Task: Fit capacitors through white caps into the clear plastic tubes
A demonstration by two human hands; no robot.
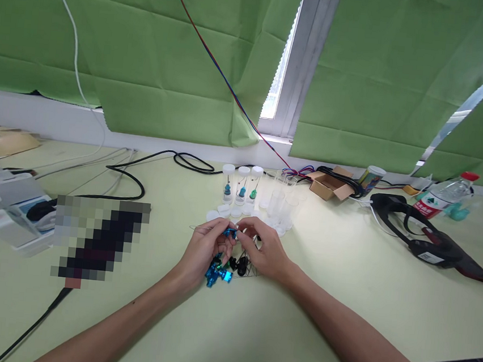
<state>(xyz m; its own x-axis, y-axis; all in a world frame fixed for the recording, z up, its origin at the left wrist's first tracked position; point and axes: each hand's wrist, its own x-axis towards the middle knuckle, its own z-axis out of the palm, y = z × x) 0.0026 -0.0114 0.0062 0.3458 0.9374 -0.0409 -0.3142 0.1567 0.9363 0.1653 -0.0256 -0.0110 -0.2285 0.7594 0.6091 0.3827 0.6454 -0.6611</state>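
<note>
My left hand (205, 248) pinches a small shiny blue fitting (230, 232), and a thin metal wire or loop sticks out leftward past the fingers. My right hand (265, 249) closes its fingertips on the other end of that fitting. Below the hands lies a pile of blue pieces (214, 275), with black pieces (242, 265), a bit of green and thin metal rods partly hidden by the fingers. Just beyond stand three capped clear tubes (228, 184), each with a blue or green piece and a thin rod inside. White caps (224, 209) lie in front of them.
Open clear tubes (282, 205) stand right of the capped ones. Behind are a cardboard box (330, 185), a can (372, 179) and black cable (162, 153). A black headset (424, 235) and a bottle (445, 195) are at right; a white device (17, 205) and a pixelated dark object (103, 241) at left.
</note>
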